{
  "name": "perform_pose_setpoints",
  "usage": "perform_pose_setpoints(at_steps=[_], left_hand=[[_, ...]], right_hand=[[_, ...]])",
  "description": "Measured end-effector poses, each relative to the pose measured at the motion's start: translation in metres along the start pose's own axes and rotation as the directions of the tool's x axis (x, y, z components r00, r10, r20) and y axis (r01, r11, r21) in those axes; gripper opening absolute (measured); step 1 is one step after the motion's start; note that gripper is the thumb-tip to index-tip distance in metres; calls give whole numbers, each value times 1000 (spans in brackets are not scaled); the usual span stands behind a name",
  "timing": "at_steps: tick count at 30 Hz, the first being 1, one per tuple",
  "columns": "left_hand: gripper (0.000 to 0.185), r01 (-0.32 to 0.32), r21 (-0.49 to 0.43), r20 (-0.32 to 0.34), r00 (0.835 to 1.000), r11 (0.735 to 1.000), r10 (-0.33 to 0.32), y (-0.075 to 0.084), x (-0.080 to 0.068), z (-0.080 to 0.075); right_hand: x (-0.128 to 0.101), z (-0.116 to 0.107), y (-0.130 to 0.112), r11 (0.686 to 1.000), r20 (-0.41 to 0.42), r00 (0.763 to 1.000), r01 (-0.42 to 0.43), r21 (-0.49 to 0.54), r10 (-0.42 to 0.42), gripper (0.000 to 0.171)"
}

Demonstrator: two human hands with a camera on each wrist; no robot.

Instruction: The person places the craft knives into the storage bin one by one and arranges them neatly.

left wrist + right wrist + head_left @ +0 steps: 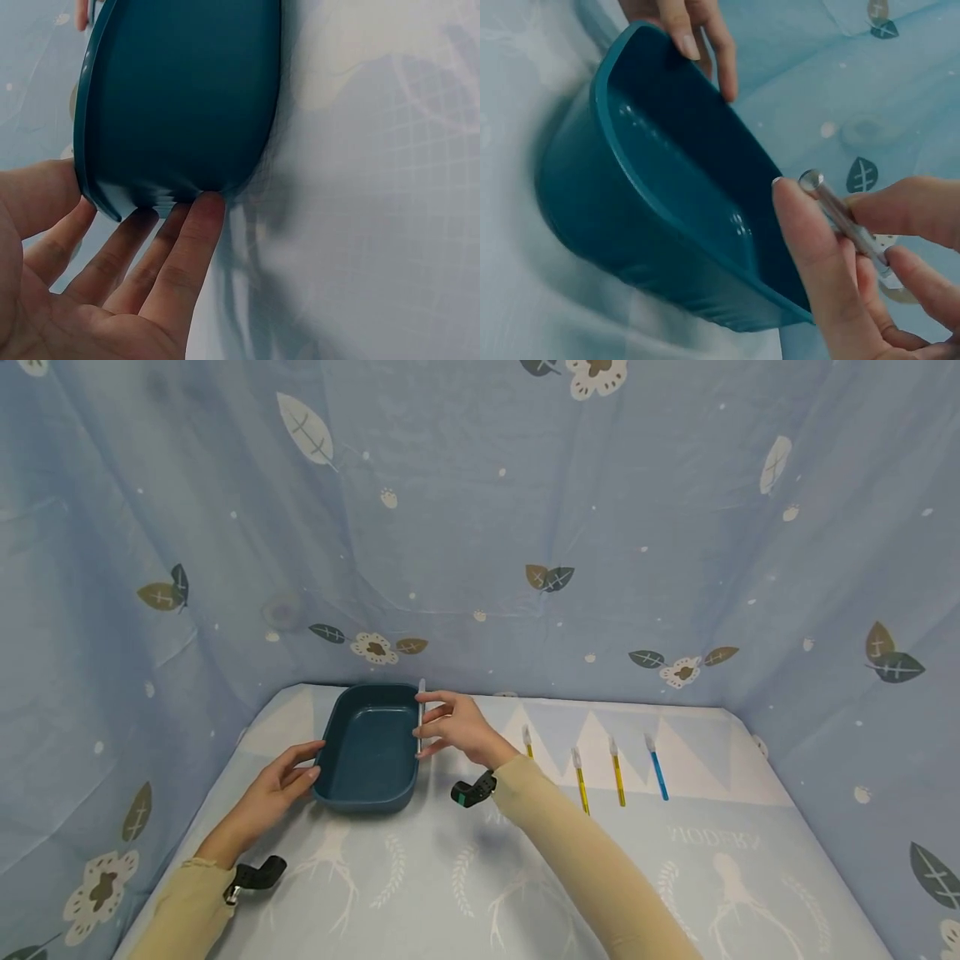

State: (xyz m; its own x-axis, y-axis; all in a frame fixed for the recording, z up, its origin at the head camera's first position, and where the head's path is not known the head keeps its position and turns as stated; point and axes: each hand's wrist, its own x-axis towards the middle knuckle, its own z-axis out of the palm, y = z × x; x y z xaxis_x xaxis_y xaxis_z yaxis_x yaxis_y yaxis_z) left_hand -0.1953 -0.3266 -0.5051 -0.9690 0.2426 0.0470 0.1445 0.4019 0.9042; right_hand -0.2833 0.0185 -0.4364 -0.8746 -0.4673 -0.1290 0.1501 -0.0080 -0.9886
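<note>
A dark teal plastic bin [367,804] stands on the table at left centre. My left hand [273,789] holds its left edge, with the thumb at the rim and the fingertips against the outer wall [180,97]. Beside the bin's right rim, my right hand [461,727] pinches a slim silver craft knife [844,217] between thumb and fingers. In the head view the knife stands nearly parallel to that rim, its pale cap pointing away from me. The bin's inner floor [372,743] shows nothing lying on it.
Right of the right forearm, several capped craft knives lie in a loose row: a yellow one [618,779], another yellow knife [582,787], one partly behind the sleeve, and a blue knife [659,774]. A patterned blue curtain [480,527] surrounds the pale table [420,893].
</note>
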Motion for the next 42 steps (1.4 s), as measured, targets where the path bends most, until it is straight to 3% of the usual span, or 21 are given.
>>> perform_pose_setpoints(at_steps=[16, 28, 42], left_hand=[[58, 7, -13, -9, 1000, 1000, -7, 3, 2, 0], [59, 14, -8, 0, 1000, 1000, -14, 7, 0, 0], [59, 37, -26, -1, 999, 999, -37, 6, 1, 0]], right_hand=[[36, 40, -3, 997, 12, 1000, -19, 69, 18, 64], [60, 61, 12, 989, 35, 997, -70, 130, 66, 59], [80, 84, 32, 980, -27, 991, -125, 154, 131, 64]])
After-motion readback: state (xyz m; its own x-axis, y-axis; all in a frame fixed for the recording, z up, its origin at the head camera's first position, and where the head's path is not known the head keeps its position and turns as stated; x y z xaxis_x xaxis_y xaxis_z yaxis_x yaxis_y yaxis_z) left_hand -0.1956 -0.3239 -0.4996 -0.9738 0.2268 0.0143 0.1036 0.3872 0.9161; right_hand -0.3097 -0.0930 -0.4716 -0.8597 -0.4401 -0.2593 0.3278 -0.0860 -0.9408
